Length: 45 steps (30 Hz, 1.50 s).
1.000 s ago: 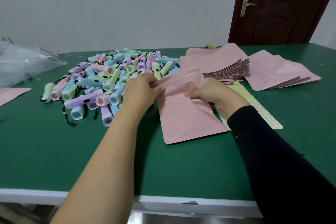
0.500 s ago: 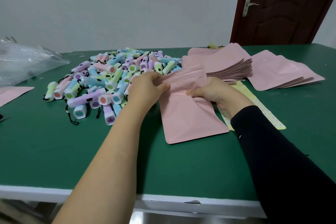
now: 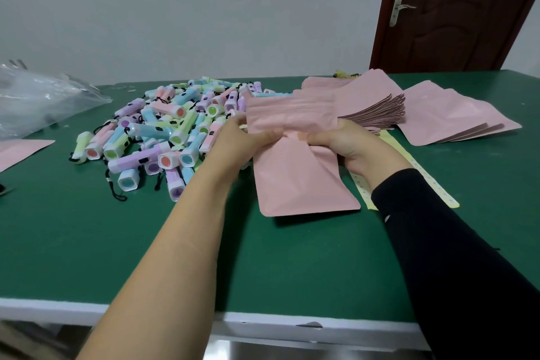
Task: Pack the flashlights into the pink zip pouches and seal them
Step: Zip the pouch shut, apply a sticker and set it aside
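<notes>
head view: only camera, everything below is from it
left hand (image 3: pixel 239 143): fingers curled, pinching the left edge of the pink pouch (image 3: pixel 298 181) at its waist
right hand (image 3: pixel 347 144): thumb on top, fingers curled under, gripping the right edge at the same height
pouch state: lower half flat on the green table (image 3: pixel 117 242); upper half with the zip strip bent up off the table; creased where the hands squeeze
contents: bottom looks flat, probably empty; can't confirm
flashlights (image 3: pixel 175 131): loose pastel pile just left of the left hand, on the table; none in either hand
spare pouches: fanned stack (image 3: pixel 377 114) just behind the right hand, more pouches (image 3: pixel 455 117) further right
step, my read: opening the mouth before loading
how to do it well: slide the thumbs up to the zip lips and peel them apart. Squeezing at the waist only buckles the film.
next: hold the mouth open with the right hand; left takes one flashlight, since the pile is on that side
risk: cords in the pile are tangled, so a grab may drag neighbours along
seal tip: run the zip end to end; keep the cord out of the track
writing: none readable on pouches or flashlights
yellow strip sheet (image 3: pixel 409 172): under the right wrist, rows of small marks, too small to read
brands: none visible
</notes>
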Tool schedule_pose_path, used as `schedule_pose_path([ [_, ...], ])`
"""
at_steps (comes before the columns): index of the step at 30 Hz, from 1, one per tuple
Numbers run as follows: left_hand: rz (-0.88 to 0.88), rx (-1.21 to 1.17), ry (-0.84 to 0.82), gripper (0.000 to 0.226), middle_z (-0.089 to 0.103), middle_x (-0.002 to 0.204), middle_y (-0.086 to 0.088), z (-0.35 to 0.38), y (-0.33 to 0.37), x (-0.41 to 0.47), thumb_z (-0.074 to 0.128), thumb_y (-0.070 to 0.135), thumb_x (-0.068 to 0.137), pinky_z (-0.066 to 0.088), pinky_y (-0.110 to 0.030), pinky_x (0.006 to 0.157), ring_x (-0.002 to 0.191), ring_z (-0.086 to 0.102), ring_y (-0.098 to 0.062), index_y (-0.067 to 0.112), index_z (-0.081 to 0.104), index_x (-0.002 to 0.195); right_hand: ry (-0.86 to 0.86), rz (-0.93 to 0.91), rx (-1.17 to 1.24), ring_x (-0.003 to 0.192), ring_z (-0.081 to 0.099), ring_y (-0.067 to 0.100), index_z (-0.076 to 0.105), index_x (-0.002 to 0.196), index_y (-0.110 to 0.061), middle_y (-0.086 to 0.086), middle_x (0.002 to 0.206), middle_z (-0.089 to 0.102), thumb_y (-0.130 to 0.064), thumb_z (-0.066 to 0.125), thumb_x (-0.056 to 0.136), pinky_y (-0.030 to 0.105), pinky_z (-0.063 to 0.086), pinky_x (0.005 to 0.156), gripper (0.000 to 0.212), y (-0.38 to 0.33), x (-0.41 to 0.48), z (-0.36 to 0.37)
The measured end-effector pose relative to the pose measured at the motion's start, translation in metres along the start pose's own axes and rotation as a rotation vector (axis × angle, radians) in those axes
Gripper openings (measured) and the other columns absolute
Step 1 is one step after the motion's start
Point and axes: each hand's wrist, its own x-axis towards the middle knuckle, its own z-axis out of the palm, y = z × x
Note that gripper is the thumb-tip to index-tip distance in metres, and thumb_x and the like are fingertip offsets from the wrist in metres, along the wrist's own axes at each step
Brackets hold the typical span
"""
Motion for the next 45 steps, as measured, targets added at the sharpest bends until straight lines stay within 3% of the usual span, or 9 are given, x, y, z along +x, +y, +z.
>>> schedule_pose_path([
  [6,-0.062,-0.218,-0.076,0.038,0.077,0.097,-0.004,0.001,-0.003,0.006,0.08,0.001,0.073,0.059,-0.031,0.072,0.087,0.073,-0.023,0.012,0.071,0.108,-0.035,0.031,-0.044,0.1,0.069,0.028,0.073,0.098,-0.011,0.008,0.1,0.075,-0.013,0.078,0.079,0.046,0.051,0.099,0.019,0.0,0.002,0.004],
  [9,-0.077,-0.202,-0.076,0.037,0.077,0.098,-0.003,0.001,-0.004,0.007,0.08,0.002,0.074,0.059,-0.033,0.077,0.089,0.074,-0.022,0.014,0.071,0.108,-0.013,0.023,-0.057,0.099,0.07,0.025,0.073,0.097,-0.013,0.004,0.099,0.076,-0.023,0.074,0.084,0.045,0.05,0.1,0.017,0.0,0.002,0.004],
  [15,-0.063,-0.274,-0.067,0.023,0.077,0.09,-0.002,0.006,-0.003,0.001,0.078,0.011,0.081,0.058,-0.024,0.063,0.078,0.074,-0.016,0.013,0.072,0.102,-0.036,-0.03,-0.036,0.098,0.07,0.027,0.072,0.1,-0.01,0.008,0.101,0.075,-0.006,0.072,0.084,0.043,0.052,0.096,0.017,-0.003,0.002,0.005],
  [24,-0.061,-0.307,0.012,0.015,0.077,0.083,0.001,0.008,0.001,0.0,0.076,0.013,0.084,0.059,-0.022,0.061,0.067,0.071,-0.011,0.016,0.072,0.098,0.057,-0.045,0.072,0.078,0.073,0.016,0.069,0.092,-0.013,-0.002,0.082,0.076,-0.026,0.066,0.091,0.028,0.057,0.072,0.012,-0.004,0.006,0.016],
  [31,-0.08,-0.267,0.105,0.007,0.076,0.088,0.001,0.013,0.001,0.004,0.073,0.024,0.087,0.056,-0.031,0.078,0.083,0.07,-0.018,0.019,0.07,0.091,0.083,-0.062,0.112,0.083,0.071,0.017,0.069,0.091,-0.015,0.003,0.093,0.074,-0.02,0.064,0.093,0.029,0.058,0.077,0.007,-0.006,0.002,0.022],
  [35,-0.036,-0.288,0.121,0.007,0.076,0.088,0.003,0.015,0.0,0.004,0.07,0.019,0.088,0.056,-0.026,0.07,0.079,0.071,-0.014,0.021,0.07,0.095,0.209,-0.126,0.152,0.086,0.072,0.024,0.07,0.086,-0.016,0.004,0.09,0.074,-0.011,0.07,0.086,0.035,0.059,0.079,0.005,-0.009,-0.002,0.025],
  [38,-0.034,-0.303,0.156,0.013,0.074,0.096,0.003,0.017,0.001,0.004,0.065,0.023,0.092,0.055,-0.028,0.076,0.085,0.069,-0.014,0.022,0.067,0.105,0.281,-0.141,0.144,0.096,0.069,0.03,0.07,0.09,-0.01,0.013,0.101,0.073,-0.013,0.065,0.089,0.044,0.054,0.088,0.006,-0.011,-0.003,0.03],
  [41,-0.047,-0.295,0.183,0.007,0.072,0.098,0.004,0.017,0.002,0.006,0.06,0.028,0.095,0.054,-0.028,0.078,0.09,0.067,-0.016,0.024,0.065,0.098,0.311,-0.145,0.146,0.081,0.058,0.022,0.062,0.104,0.01,0.019,0.094,0.068,-0.019,0.057,0.093,0.036,0.048,0.077,0.031,-0.012,-0.002,0.034],
  [45,-0.04,-0.283,0.179,0.014,0.073,0.102,0.001,0.015,0.001,0.007,0.058,0.03,0.096,0.054,-0.031,0.082,0.095,0.067,-0.019,0.023,0.067,0.104,0.32,-0.161,0.156,0.078,0.045,0.019,0.055,0.095,0.015,0.005,0.087,0.05,-0.02,0.06,0.092,0.032,0.035,0.074,0.036,-0.012,-0.003,0.032],
])
